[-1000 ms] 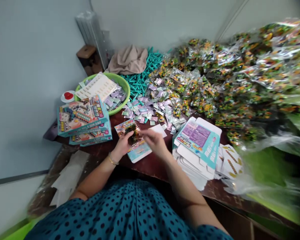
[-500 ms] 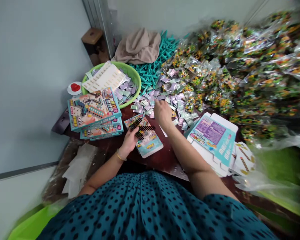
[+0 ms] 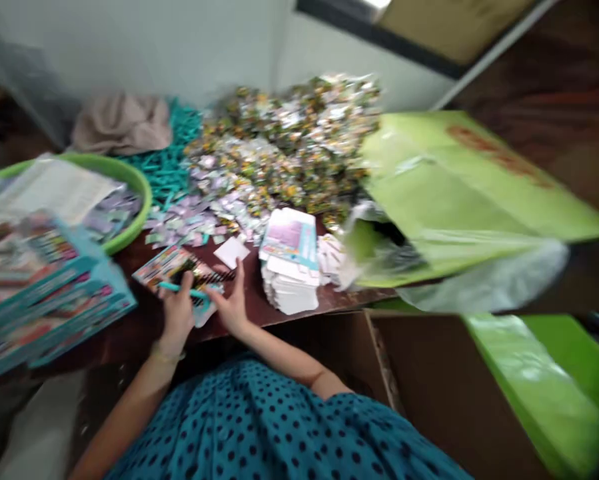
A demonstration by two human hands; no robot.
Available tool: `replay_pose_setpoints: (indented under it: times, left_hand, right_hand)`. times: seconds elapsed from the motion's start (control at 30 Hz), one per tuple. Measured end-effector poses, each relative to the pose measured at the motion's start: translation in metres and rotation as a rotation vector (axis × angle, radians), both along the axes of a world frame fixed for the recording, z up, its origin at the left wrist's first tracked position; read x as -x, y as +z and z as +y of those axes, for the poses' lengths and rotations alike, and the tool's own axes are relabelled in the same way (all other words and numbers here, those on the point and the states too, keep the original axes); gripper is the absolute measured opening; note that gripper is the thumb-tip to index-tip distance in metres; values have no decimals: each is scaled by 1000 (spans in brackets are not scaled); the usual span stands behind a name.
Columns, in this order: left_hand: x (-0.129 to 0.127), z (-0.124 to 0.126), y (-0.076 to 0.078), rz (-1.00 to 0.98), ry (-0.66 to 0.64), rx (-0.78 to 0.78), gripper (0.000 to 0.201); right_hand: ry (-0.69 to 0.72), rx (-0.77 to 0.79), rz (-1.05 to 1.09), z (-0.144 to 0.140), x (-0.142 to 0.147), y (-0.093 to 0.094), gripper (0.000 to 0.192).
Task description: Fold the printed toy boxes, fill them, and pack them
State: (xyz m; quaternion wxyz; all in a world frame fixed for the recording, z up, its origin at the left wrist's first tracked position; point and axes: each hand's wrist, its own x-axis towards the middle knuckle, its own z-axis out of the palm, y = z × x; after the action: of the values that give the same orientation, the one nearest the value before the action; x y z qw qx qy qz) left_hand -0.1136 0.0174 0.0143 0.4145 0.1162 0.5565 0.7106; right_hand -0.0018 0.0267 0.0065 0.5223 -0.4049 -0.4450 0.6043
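Note:
My left hand (image 3: pixel 178 313) is closed around a slim teal stick (image 3: pixel 172 287) and dark perforated strips (image 3: pixel 222 275), held above a flat printed box (image 3: pixel 162 262) on the table. My right hand (image 3: pixel 233 308) is just to the right, its index finger stretched up and its thumb at the stick's right end. Motion blur hides whether that thumb presses on the stick. Beyond my right fingertips lies a white square card (image 3: pixel 232 252). A heap of small lilac and pale green packets (image 3: pixel 184 220) spreads behind the box.
Stacked printed boxes (image 3: pixel 54 300) stand at the left, before a green basket (image 3: pixel 142 193). Behind are teal sticks (image 3: pixel 172 173), a beige cloth (image 3: pixel 124 123) and bagged colourful pieces (image 3: pixel 289 147). Flattened cartons (image 3: pixel 289 267) are piled right of my hands, near a large green bag (image 3: pixel 459 193).
The view has swung to the right. My right hand has come from the small packets back beside my left hand. A teal stick now shows in my left hand with the dark strips.

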Motion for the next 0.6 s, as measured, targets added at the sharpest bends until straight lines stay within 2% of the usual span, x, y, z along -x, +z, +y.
replay_pose_setpoints:
  times: [0.1,0.13,0.2,0.3,0.33,0.47,0.6]
  left_hand:
    - [-5,7,-2,43,11,33,63]
    - [-8,9,-1,64,8,27,65]
    - [-14,9,-1,123,-14,7,65]
    - [-22,6,-2,195,-53,11,64]
    - [-23,4,-3,208,-58,27,64]
    - [-29,4,-13,244,-71,64,65]
    - [-27,3,-22,350,-103,-12,66]
  right_hand:
    - [-54,28,222,-6,9,-14,130]
    - [-61,67,267,-5,10,-16,128]
    - [-42,109,283,-1,7,-14,105]
    - [8,39,194,-2,-2,-8,53]
    - [14,11,171,-4,-5,-6,45]
    - [-61,-28,139,-9,-5,-3,52]
    - [-121,-30,92,1,-6,13,27]
